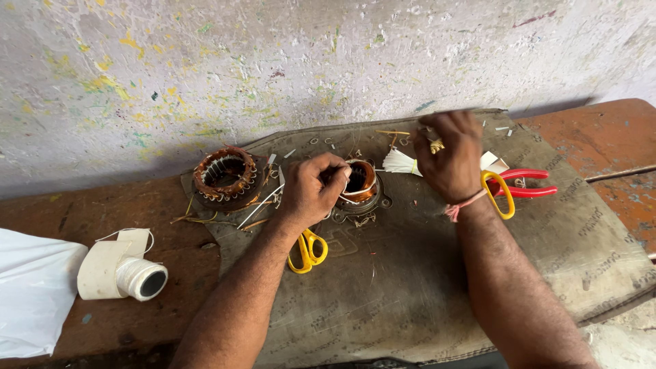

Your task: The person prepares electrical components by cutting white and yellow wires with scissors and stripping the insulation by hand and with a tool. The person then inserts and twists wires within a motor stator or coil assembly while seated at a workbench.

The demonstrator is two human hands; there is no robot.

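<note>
– What lies left of the mat?
– A second copper-wound stator (225, 175), a roll of white tape (123, 271), a white plastic bag (34, 290).
– And right?
– Red-handled pliers (526, 183); yellow-handled scissors (307, 250) lie nearer the middle.

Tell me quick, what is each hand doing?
Left hand: closed, fingers pressed on the copper-wound stator.
Right hand: closed, pinching something too thin to identify.
</note>
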